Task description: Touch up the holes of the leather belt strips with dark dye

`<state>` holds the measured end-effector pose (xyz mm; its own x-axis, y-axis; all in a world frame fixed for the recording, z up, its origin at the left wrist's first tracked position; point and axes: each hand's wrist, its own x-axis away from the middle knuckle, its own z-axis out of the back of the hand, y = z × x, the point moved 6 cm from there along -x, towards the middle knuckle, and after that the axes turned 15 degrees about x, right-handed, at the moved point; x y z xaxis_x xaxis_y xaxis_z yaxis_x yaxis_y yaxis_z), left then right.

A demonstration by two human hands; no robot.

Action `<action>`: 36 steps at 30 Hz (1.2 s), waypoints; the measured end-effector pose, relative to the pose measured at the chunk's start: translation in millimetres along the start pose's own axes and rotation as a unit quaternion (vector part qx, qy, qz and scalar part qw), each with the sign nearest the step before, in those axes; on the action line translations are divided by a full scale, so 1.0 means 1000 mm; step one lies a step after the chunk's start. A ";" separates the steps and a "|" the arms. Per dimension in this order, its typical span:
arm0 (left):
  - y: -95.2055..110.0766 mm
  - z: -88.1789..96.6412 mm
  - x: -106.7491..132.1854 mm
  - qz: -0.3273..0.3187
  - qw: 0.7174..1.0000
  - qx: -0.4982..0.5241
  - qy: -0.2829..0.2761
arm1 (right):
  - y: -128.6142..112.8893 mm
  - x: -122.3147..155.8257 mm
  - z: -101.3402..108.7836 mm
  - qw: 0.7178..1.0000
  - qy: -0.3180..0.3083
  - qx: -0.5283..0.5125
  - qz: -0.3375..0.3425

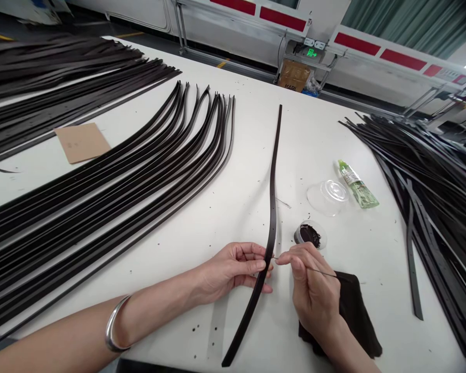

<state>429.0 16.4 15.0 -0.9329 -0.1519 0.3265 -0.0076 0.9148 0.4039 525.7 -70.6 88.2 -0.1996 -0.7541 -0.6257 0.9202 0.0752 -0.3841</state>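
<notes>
My left hand (236, 272) pinches a long black strap (272, 207) between thumb and fingers, a little below its middle. The strap curves from the far table down to the near edge. My right hand (314, 280) is closed on a thin metal needle-like tool (321, 271), its tip touching or very close to the strap's right edge by my left fingertips. Just beyond my right hand sits a small clear cup (309, 235) with dark paste inside. A black cloth (353, 305) lies under and beside my right wrist.
Many black straps (147, 181) lie in curved rows at left, with a brown card (82, 142) beyond. A heap of straps (431, 207) covers the right side. A clear lid (330, 196) and a green pouch (358, 186) lie behind the cup on the white table (248, 140).
</notes>
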 end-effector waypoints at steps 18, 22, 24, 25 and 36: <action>-0.001 0.002 -0.001 0.001 1.000 0.015 0.001 | 0.006 0.002 0.004 0.998 -0.007 -0.036 -0.048; -0.001 0.004 0.000 -0.005 0.999 0.037 0.016 | 0.018 0.011 0.017 0.987 0.086 -0.038 -0.128; 0.000 0.003 0.000 -0.004 0.999 0.045 0.014 | 0.020 0.012 0.017 0.985 0.091 -0.017 -0.148; 0.000 0.003 0.000 -0.005 0.999 0.047 0.012 | 0.021 0.011 0.014 0.985 0.077 -0.009 -0.154; 0.003 0.001 0.000 -0.026 0.998 0.059 -0.015 | -0.007 0.011 -0.002 0.990 -0.027 0.089 0.103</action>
<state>428.2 19.5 15.1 -0.9405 -0.1914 0.2808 -0.0978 0.9439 0.3155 516.7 -78.2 82.6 0.0116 -0.7692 -0.6389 0.9851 0.1182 -0.1245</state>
